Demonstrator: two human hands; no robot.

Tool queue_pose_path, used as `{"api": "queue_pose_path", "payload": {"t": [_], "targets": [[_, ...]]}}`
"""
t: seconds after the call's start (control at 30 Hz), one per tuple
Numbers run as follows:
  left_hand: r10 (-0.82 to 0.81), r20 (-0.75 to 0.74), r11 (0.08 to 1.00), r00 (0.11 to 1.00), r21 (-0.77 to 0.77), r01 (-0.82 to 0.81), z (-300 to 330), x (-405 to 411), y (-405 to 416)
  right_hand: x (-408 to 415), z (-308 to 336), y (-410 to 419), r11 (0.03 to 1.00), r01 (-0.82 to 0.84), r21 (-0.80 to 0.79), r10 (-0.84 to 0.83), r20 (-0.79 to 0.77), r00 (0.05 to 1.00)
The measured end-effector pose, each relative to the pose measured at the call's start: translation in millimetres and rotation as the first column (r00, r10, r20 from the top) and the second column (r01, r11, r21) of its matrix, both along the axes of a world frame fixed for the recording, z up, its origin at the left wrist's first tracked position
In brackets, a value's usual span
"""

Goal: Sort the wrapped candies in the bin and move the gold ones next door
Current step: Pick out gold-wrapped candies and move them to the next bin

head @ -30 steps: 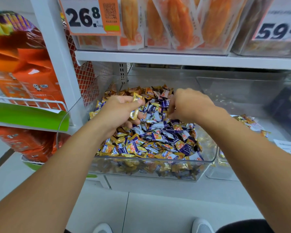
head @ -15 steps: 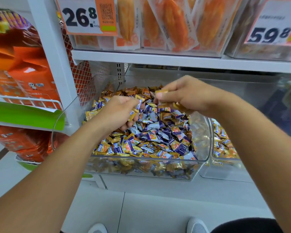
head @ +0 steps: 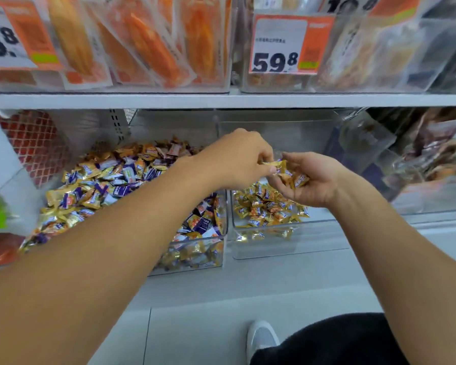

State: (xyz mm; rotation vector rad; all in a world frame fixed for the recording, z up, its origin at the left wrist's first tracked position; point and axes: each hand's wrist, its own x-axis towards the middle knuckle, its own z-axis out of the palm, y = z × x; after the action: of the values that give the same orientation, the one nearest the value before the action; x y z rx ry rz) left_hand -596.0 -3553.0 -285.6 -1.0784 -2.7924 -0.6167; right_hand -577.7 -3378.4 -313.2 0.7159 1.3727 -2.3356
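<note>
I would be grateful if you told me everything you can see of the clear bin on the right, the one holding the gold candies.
The right bin is a clear, glossy, plastic-looking box with rounded corners, upright on the pale shelf beside the fuller mixed bin; whether they touch is unclear. A shallow heap of gold candies lies at its front left. Both hands hover above it, not touching.

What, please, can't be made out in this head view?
- Mixed candy bin: its middle is hidden by the left forearm.
- Gold candies in the right hand: count unclear, fingers cover them.
- Left price tag: first digit cut off by the frame edge.
- Right-hand shelf goods: blurred.
</note>
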Motion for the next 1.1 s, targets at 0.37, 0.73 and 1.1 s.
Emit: {"api": "queue_pose_path", "payload": {"t": [0.37, 0.73, 1.1], "targets": [[0.065, -0.035, 0.997, 0.997, 0.05, -0.063, -8, 8, -40, 10, 13, 2, 0.76, -0.163, 0.629, 0.245, -0.045, 0.968], [0.535, -0.021, 0.844, 0.845, -0.039, -0.535, -71, 31, -201, -23, 21, -165, -0.337, 0.232, 0.912, 0.836, 0.176, 0.52], [0.462, -0.094, 0.882, 0.882, -0.054, -0.468, -74, 3, -215, -71, -3, -189, -0.585, 0.003, 0.811, 0.72, 0.517, 0.463]]}}
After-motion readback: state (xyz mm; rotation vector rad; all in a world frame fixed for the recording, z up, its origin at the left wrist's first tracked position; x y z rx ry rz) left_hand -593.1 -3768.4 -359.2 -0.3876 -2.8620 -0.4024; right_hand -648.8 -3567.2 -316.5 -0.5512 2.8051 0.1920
